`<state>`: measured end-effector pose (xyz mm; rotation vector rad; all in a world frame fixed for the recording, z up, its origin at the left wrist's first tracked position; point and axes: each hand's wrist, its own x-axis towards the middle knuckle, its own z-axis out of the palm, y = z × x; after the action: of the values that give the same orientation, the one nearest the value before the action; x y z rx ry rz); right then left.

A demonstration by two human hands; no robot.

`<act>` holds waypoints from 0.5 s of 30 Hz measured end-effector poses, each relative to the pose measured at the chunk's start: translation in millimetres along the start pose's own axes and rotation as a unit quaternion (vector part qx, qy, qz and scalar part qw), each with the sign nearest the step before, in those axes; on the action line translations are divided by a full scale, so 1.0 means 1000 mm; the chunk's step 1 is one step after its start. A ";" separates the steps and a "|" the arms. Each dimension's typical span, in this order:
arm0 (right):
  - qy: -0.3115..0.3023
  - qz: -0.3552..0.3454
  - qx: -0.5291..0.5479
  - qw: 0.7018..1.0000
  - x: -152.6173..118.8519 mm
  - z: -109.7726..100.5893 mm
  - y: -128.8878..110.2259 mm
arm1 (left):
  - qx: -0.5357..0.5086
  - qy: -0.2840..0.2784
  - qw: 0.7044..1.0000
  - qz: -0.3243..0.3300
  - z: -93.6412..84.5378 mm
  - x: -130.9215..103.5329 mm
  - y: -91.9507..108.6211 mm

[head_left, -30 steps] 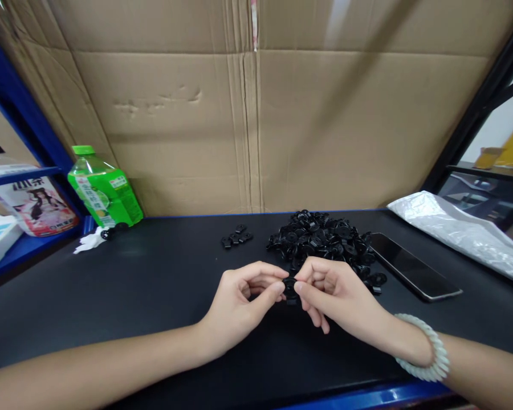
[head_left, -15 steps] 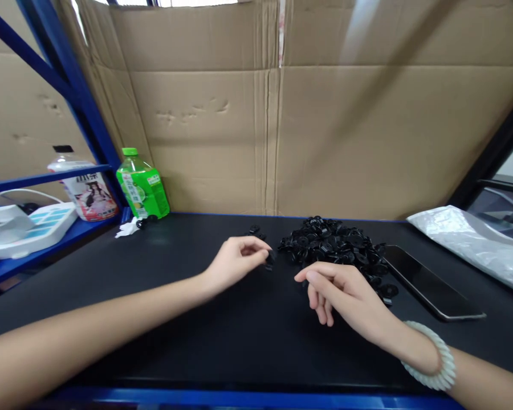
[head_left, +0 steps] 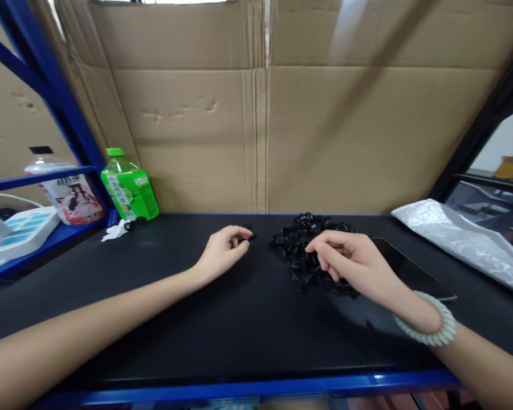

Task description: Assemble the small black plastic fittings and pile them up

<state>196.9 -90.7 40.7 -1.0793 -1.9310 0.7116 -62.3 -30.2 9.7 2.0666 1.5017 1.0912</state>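
My left hand (head_left: 222, 253) is over the black tabletop, left of the pile, its thumb and index finger curled round a small black plastic part (head_left: 241, 240). Right at its fingertips lie a few more small black parts (head_left: 248, 227). My right hand (head_left: 346, 256), with a pale beaded bracelet (head_left: 427, 320) at the wrist, hangs over the heap of black plastic parts (head_left: 297, 239). Its thumb and index finger are bent close together, and whatever is between them is too dark to make out. Some of the heap is hidden behind this hand.
A dark phone (head_left: 404, 265) lies right of the heap, partly behind my right hand. Beyond it is a silvery plastic bag (head_left: 457, 242). At the left stand a green bottle (head_left: 132, 191), a white tissue (head_left: 114, 230) and a power strip (head_left: 28, 230). Cardboard (head_left: 196, 142) walls the back.
My left hand has moved the black part away from me, to the small group of parts. My right hand has risen from the heap's near side to over it. The view has shifted slightly right.
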 end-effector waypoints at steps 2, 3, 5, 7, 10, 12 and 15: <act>-0.034 -0.023 -0.114 0.993 0.002 -0.006 0.001 | -0.011 -0.065 0.997 0.039 0.009 -0.022 0.018; -0.059 -0.035 -0.174 0.982 0.002 -0.007 0.003 | -0.019 -0.103 0.992 0.068 0.013 -0.032 0.025; -0.100 -0.049 -0.279 0.954 0.002 -0.005 0.007 | -0.044 -0.154 0.982 0.101 0.019 -0.046 0.033; -0.117 -0.054 -0.345 0.930 0.002 0.000 0.012 | -0.063 -0.181 0.975 0.109 0.022 -0.053 0.034; -0.116 -0.066 -0.370 0.919 0.001 0.006 0.015 | -0.094 -0.180 0.977 0.057 0.022 -0.052 0.031; -0.097 -0.088 -0.356 0.925 0.001 0.009 0.013 | -0.150 -0.180 0.972 0.010 0.021 -0.048 0.029; -0.088 -0.146 -0.321 0.931 -0.002 0.014 0.007 | -0.255 -0.192 0.947 -0.034 0.022 -0.046 0.028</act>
<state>188.6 -90.1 27.9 -1.0812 -2.5005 -0.0105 -34.3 -79.8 -2.9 1.7214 0.9668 0.8673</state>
